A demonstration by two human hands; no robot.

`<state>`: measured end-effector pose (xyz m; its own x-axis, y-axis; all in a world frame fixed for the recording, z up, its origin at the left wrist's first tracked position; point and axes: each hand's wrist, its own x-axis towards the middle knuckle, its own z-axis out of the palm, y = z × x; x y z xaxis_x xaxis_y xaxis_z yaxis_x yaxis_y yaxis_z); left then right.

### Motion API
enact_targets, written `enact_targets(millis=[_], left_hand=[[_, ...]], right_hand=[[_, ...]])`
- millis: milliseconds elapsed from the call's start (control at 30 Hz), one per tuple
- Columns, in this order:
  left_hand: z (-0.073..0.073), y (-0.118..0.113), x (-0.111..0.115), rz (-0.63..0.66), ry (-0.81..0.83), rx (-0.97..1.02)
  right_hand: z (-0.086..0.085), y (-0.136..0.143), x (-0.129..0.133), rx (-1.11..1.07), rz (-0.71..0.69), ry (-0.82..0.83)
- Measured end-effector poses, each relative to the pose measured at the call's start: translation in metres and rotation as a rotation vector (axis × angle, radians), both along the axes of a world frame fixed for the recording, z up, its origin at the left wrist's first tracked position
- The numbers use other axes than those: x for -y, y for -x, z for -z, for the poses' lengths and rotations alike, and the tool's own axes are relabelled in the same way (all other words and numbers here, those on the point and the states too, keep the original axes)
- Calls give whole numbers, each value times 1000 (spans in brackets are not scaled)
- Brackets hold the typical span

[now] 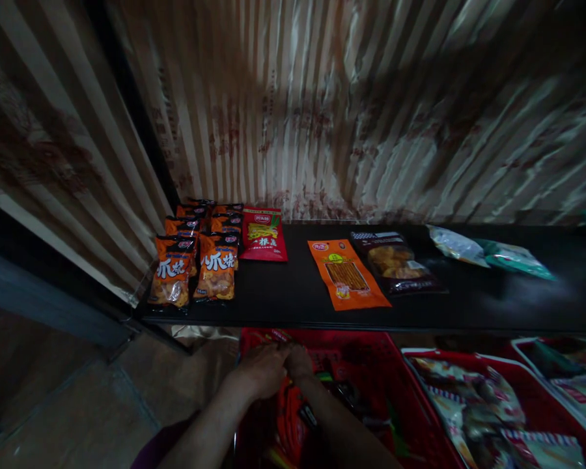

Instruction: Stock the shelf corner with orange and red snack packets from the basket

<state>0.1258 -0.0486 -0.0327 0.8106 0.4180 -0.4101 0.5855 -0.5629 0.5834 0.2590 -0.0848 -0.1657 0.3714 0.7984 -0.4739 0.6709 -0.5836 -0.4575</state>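
Both hands reach down into a red basket below the shelf edge. My left hand is closed around the top of a red packet near the basket's back wall. Close against it, my right hand has its fingers hidden, and what it holds cannot be made out. Orange-red packets lie under my wrists. On the black shelf above, orange snack bags stand in two rows at the left, beside a red packet.
An orange packet and a dark brown bag lie mid-shelf, with white and green packets further right. Another filled red basket sits at the lower right. A metal post rises at the shelf's left end.
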Motion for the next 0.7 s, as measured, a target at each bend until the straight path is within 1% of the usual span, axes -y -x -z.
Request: enact_targets(millis=[67, 133, 267, 333, 367, 433, 533, 600, 633, 700], left_hand=[[-1, -2, -7, 0, -35, -27], [-2, -4, -11, 11, -57, -44], [-10, -8, -11, 6, -73, 10], [-17, -9, -7, -25, -114, 87], [-22, -10, -5, -50, -139, 131], [-30, -12, 0, -124, -185, 205], [-37, -13, 4, -262, -190, 311], [-37, -13, 7, -388, -115, 439], [-36, -13, 9, -475, -51, 527], [-33, -12, 16, -641, 106, 698]], right_hand=[[-4, 1, 4, -15, -11, -29], [-15, -1, 14, -48, -36, -107], [-50, -12, 45, -175, -74, -291], [-71, -21, 60, -362, -52, -397], [-81, -25, 66, -451, -31, -416], [-101, -34, 75, -571, -9, -436], [-127, -46, 85, -645, -1, -482], [-142, -54, 91, -734, 31, -521], [-148, -58, 94, -786, 66, -551], [-158, -66, 99, -875, 180, -636]])
